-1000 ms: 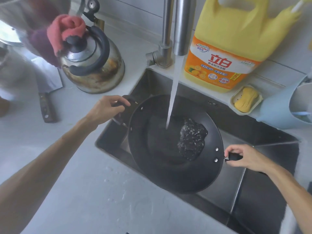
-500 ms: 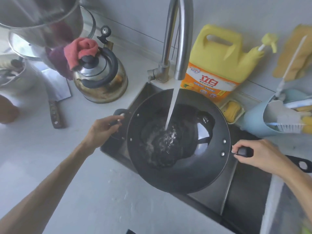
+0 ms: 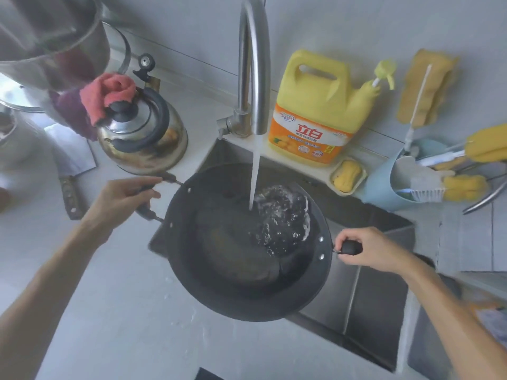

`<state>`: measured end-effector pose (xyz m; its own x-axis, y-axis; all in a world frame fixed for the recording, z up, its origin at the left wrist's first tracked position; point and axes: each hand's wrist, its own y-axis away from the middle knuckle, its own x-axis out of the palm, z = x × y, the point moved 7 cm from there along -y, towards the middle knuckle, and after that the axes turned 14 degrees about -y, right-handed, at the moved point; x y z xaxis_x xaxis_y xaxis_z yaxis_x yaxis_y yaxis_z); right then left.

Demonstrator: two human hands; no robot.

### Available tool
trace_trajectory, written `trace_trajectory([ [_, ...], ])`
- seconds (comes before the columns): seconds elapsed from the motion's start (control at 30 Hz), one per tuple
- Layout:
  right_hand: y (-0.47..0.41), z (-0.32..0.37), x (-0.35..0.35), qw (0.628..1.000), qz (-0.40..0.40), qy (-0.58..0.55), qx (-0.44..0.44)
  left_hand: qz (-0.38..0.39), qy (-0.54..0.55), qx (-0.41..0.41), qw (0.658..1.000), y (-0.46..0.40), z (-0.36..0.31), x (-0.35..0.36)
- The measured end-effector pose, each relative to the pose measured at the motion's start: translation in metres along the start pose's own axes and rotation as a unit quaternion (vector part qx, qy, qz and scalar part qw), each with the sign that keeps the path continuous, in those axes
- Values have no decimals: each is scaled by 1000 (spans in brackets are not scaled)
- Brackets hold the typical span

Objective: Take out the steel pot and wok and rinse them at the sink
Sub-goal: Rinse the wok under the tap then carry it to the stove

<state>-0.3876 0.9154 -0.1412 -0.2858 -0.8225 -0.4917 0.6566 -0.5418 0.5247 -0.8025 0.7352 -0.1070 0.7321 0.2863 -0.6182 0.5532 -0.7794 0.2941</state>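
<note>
From the head camera, the wok [image 3: 247, 259] hangs over the sink [image 3: 354, 294], directly below the faucet [image 3: 252, 64], so the stream lands inside it. The left hand [image 3: 120, 198] is closed around the loop handle left of the faucet; the right hand [image 3: 367, 249] is clenched on the long handle, probably to swirl the water. A steel pot [image 3: 49, 34] stands far left of the faucet.

Pale wall [image 3: 356, 20], white countertop [image 3: 109, 325]
</note>
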Motion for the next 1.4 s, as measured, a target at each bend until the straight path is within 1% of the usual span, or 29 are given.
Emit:
trace_trajectory([
  [0.13, 5, 19, -31, 991, -15, 135, -17, 28, 19, -26, 999, 17, 44, 38],
  [0.27, 11, 21, -52, 977, -54, 205, -3, 19, 48, -21, 998, 24, 54, 67],
  [0.37, 15, 15, -59, 978, -88, 190, 9, -12, 69, -7, 998, 22, 44, 67],
  [0.47, 15, 6, -51, 986, -105, 129, 14, -51, 69, 25, 996, 20, 23, 44],
  [0.53, 13, 2, -40, 993, -91, 74, 6, -71, 72, 48, 994, 21, 2, 25],
  [0.63, 8, -3, -22, 998, -61, 11, 5, -93, 44, 74, 992, 24, -29, -2],
  [0.77, 3, -7, -5, 999, -20, -37, 17, -105, 40, 77, 991, 24, -39, -22],
  [0.9, 2, 3, -18, 1000, 0, 3, 2, -94, 46, 31, 994, 26, -13, -13],
  [1.03, 5, 21, -42, 993, 9, 114, -11, -68, 74, -17, 995, 32, 25, 26],
  [1.1, 5, 21, -50, 988, 8, 156, 3, -54, 97, -29, 993, 37, 40, 47],
  [1.17, 7, 18, -56, 982, -11, 189, 18, -45, 117, -36, 992, 41, 50, 64],
  [1.23, 9, 16, -59, 981, -33, 191, 20, -44, 120, -32, 991, 41, 52, 74],
  [1.4, 15, 3, -55, 991, -59, 112, 33, -74, 83, 15, 994, 33, 25, 53],
])
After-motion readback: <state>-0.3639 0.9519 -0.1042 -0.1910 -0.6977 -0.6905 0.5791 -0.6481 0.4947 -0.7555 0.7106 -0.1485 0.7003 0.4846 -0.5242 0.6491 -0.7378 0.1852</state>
